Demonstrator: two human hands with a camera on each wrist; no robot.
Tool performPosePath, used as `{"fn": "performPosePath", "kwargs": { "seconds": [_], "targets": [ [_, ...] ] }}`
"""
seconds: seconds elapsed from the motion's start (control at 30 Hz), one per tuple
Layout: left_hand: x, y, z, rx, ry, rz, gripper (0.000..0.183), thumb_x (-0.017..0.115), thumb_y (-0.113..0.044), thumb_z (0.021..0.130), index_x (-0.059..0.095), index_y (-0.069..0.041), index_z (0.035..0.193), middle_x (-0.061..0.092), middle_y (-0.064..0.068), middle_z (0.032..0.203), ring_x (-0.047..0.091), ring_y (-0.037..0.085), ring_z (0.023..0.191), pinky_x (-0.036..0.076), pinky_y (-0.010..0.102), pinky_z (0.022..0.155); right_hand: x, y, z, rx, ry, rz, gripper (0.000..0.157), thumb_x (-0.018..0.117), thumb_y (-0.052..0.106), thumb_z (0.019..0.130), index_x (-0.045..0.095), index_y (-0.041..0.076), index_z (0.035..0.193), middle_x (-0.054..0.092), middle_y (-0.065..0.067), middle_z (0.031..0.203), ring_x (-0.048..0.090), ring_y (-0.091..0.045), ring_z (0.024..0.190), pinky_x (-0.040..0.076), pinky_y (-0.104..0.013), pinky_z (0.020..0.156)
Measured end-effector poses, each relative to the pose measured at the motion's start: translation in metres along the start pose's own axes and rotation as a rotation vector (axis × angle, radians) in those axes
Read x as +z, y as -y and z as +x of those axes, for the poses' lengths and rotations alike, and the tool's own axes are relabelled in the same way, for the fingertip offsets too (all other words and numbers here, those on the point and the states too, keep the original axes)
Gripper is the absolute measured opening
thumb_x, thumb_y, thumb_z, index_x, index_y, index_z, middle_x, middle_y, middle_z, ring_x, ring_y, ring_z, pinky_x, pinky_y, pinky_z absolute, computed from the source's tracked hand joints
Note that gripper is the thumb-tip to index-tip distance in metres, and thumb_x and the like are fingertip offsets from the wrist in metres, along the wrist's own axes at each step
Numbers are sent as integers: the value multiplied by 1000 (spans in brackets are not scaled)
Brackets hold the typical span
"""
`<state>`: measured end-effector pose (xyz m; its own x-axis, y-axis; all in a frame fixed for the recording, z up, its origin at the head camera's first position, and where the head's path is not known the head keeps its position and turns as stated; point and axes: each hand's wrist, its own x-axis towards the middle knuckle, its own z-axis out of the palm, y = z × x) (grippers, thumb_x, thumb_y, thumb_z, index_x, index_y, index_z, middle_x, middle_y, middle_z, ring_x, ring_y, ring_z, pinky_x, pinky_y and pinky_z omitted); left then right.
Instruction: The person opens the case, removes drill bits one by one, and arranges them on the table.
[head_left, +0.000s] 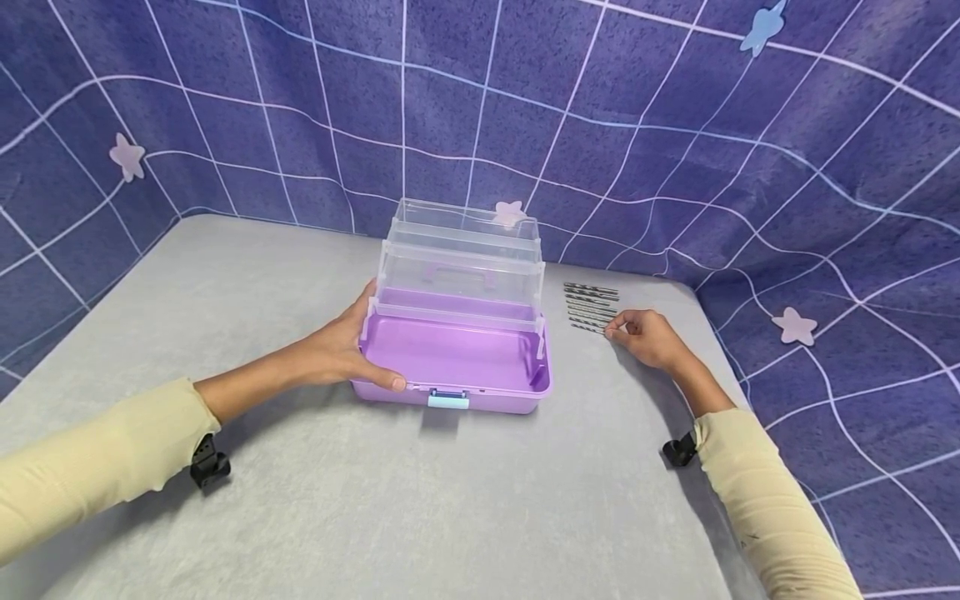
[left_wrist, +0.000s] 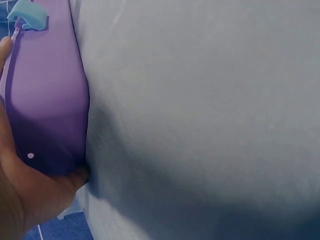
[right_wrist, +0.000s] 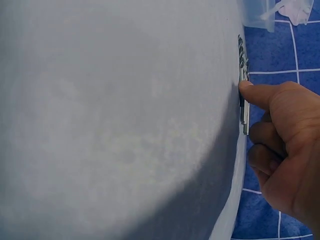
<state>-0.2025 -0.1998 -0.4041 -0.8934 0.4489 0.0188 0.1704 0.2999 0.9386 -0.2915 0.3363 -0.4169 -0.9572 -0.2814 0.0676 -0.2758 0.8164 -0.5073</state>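
A purple storage box (head_left: 480, 398) stands on the table with its clear lid and clear trays (head_left: 461, 250) raised at the back; its purple bottom shows bare. My left hand (head_left: 341, 346) grips the box's left end, thumb along the front rim left of the light-blue latch (head_left: 448, 401). In the left wrist view, the fingers of that hand (left_wrist: 35, 195) wrap the box's end. Several drill bits (head_left: 591, 297) lie in a row right of the box. My right hand (head_left: 645, 337) pinches the right end of the nearest drill bit (head_left: 585, 326), its other fingers curled in.
The grey table (head_left: 420, 508) stretches out around the box. Behind it and to the right hangs a blue cloth (head_left: 360, 100) with a white grid and star shapes. A black wrist camera (head_left: 210, 463) sits on the left sleeve, another camera (head_left: 679, 450) on the right.
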Motion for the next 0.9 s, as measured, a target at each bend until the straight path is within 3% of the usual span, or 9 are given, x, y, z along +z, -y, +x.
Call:
{"fn": "performPosePath", "kwargs": {
  "seconds": [0.33, 0.5, 0.6, 0.7, 0.83, 0.9],
  "targets": [
    [-1, -3, -2, -29, 10, 31, 165, 110, -24, 70, -11, -35, 181, 30, 11, 183, 54, 43, 153, 36, 72, 132, -11, 1, -2, -12, -44, -27, 15, 79, 18, 105, 85, 5, 108, 38, 12, 60, 33, -4, 56, 33, -29, 57],
    [-7, -6, -2, -54, 29, -7, 150, 106, -22, 77, -1, -38, 181, 41, 12, 177, 56, 43, 151, 44, 68, 128, -23, 4, 1, -8, -88, -18, 15, 78, 16, 105, 85, 3, 109, 39, 13, 59, 34, -5, 55, 35, -29, 57],
    [-19, -9, -1, -105, 9, 57, 131, 97, -29, 89, 6, -29, 183, 41, 19, 178, 51, 47, 157, 42, 69, 129, -32, 10, 4, -12, -129, -23, 16, 80, 18, 105, 86, 3, 109, 39, 12, 59, 35, -6, 55, 35, -30, 58],
    [-35, -12, 3, -152, -27, 173, 117, 83, -45, 100, 6, -17, 183, 31, 27, 182, 39, 52, 165, 36, 74, 131, -43, 18, 7, -5, -179, -25, 19, 82, 23, 103, 86, 5, 108, 40, 11, 60, 37, -7, 56, 36, -32, 60],
    [-62, -15, 15, -173, -82, 283, 115, 71, -61, 106, -1, -13, 183, 16, 29, 187, 27, 56, 169, 28, 78, 133, -58, 28, 13, 6, -221, -20, 26, 80, 29, 104, 85, 6, 115, 46, 10, 64, 41, -7, 58, 37, -29, 62],
    [-76, -17, 21, -180, -111, 331, 118, 68, -67, 106, -4, -14, 182, 9, 27, 188, 24, 57, 170, 26, 79, 133, -65, 32, 16, 11, -245, -28, 31, 78, 32, 105, 84, 7, 122, 56, 5, 70, 49, -9, 63, 40, -29, 64]
  ]
}}
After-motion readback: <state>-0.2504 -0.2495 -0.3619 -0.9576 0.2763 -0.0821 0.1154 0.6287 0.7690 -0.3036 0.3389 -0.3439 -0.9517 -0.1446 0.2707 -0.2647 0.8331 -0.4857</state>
